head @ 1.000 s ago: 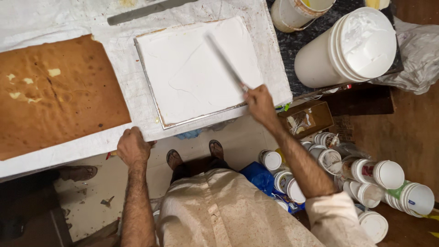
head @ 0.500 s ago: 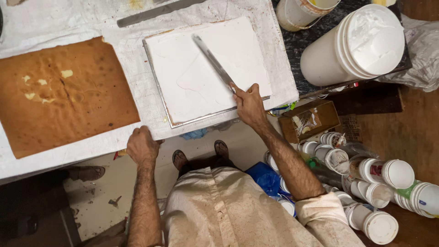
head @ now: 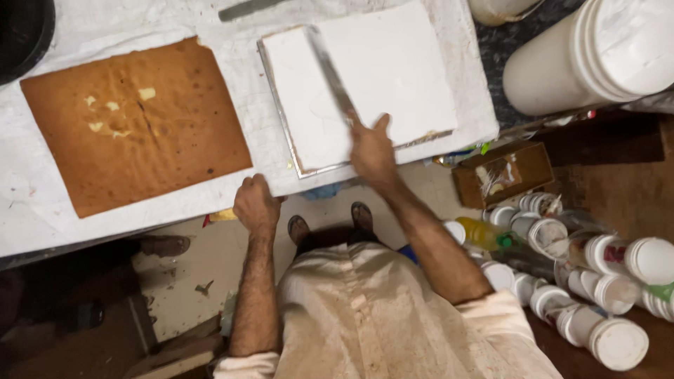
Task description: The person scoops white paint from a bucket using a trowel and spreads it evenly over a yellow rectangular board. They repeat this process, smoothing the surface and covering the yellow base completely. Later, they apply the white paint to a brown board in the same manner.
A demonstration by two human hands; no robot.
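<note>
White worktop [head: 484,105]: right hand [head: 371,149] grips long spatula [head: 330,70] pointing away-left across iced cake [head: 393,70]; left hand [head: 254,203] clasps table edge.

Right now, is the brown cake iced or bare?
Bare: the brown cake shows its crust with small pale torn spots, unlike the white-iced cake under the spatula.

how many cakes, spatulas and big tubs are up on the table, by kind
Square white frosted cake on a metal board: 1
Bare brown rectangular sponge cake: 1
Long metal spatulas: 2, one in the right hand lying across the frosting, one lying loose at the top edge
Large white plastic tubs: 1 in full view; another is cut off at the top edge
Total: 5
</note>
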